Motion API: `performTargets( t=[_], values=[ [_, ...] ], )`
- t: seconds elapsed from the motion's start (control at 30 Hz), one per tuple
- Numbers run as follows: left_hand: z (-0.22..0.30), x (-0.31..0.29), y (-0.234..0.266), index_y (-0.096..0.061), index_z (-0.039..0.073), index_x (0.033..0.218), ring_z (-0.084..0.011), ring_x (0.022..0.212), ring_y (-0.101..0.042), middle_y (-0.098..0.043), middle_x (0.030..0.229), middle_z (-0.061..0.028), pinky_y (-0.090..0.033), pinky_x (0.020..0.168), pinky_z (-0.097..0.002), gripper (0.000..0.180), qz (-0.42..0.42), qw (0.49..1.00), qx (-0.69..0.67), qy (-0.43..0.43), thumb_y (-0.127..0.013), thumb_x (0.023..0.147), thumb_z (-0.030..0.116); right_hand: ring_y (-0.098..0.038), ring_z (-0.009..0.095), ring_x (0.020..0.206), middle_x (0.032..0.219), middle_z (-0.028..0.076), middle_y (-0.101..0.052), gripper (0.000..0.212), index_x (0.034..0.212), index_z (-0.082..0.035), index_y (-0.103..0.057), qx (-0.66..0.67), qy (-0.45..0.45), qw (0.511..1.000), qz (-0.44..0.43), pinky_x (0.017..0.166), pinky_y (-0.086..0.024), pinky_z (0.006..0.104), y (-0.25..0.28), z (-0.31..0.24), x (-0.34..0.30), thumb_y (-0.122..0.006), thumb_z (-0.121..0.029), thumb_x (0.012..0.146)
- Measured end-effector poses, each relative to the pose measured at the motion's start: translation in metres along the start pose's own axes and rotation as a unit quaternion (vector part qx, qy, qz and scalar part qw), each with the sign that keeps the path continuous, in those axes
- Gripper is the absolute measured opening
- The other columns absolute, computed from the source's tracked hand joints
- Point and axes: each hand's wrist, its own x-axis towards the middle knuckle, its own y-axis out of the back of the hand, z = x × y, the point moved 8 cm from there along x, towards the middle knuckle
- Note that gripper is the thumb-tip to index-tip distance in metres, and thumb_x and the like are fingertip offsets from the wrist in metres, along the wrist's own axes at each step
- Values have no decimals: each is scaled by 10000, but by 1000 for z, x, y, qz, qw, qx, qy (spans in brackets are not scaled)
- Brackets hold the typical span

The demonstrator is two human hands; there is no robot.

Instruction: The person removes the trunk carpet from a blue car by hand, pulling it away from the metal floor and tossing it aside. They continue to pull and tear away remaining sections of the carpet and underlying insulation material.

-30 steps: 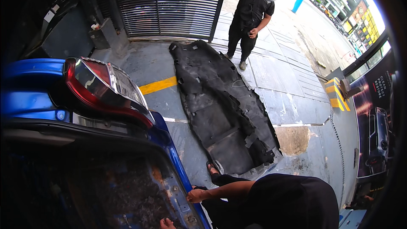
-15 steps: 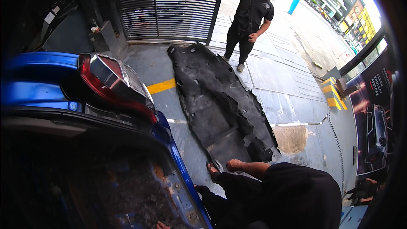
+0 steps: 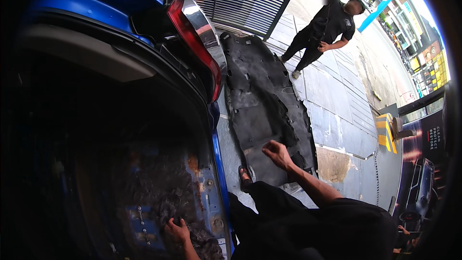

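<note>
My left hand (image 3: 178,231) reaches into the open boot of a blue car (image 3: 107,6). Its fingers are apart, over a dark, shaggy fibrous padding (image 3: 161,183) on the boot floor; whether they touch it I cannot tell. Bare blue metal with rusty patches (image 3: 210,200) shows along the padding's edge. Held out to the right, outside the car, my right hand (image 3: 277,155) has its fingers curled in and nothing visible in them. Behind it, a large black moulded floor mat (image 3: 260,101) lies spread on the ground.
A red tail light (image 3: 198,48) juts out at the boot's corner. Beyond the mat stands another person in black (image 3: 323,31), one arm raised, near a slatted metal gate (image 3: 231,2). A yellow-striped block (image 3: 386,132) and a printed banner (image 3: 423,173) are at the right.
My left hand has come further into view over the padding. My right hand has risen slightly and shifted right. The view has turned, so the car fills more of the upper left.
</note>
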Motion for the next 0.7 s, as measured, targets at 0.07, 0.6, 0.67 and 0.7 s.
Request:
performTargets(
  t=[0.07,0.6,0.67,0.7],
  values=[
    [9,3,2,-599,174,1428,-451,1426,-499,-514,1444,-199,-493,1117,-603,596,25,998,12,-56,-905,947,350,-669,97,922,963,27,-741,201,1102,13,-734,122,75,988,57,840,-544,289,53,-99,21,-812,-170,1071],
    [11,18,16,-460,189,1658,-430,1448,-505,-402,1678,-221,-502,1089,-655,1154,211,965,150,-39,-975,742,666,-790,266,1023,1160,148,-804,240,1203,-20,-774,-44,172,978,-113,901,-603,419,-39,-257,-21,-741,-232,1096],
    [0,27,6,-393,192,1723,-429,1536,-447,-335,1757,-221,-492,1119,-669,1264,166,978,127,13,-950,723,726,-794,352,1000,1102,177,-800,243,1182,-32,-770,-95,174,966,-163,871,-612,466,-94,-202,-34,-754,-241,1059],
    [-5,35,-1,-359,194,1756,-428,1579,-419,-301,1796,-221,-486,1134,-676,1319,133,984,111,47,-938,713,756,-790,385,973,1061,180,-799,242,1164,-40,-766,-135,171,957,-192,841,-614,479,-121,-172,-42,-752,-250,1044]
  ],
)
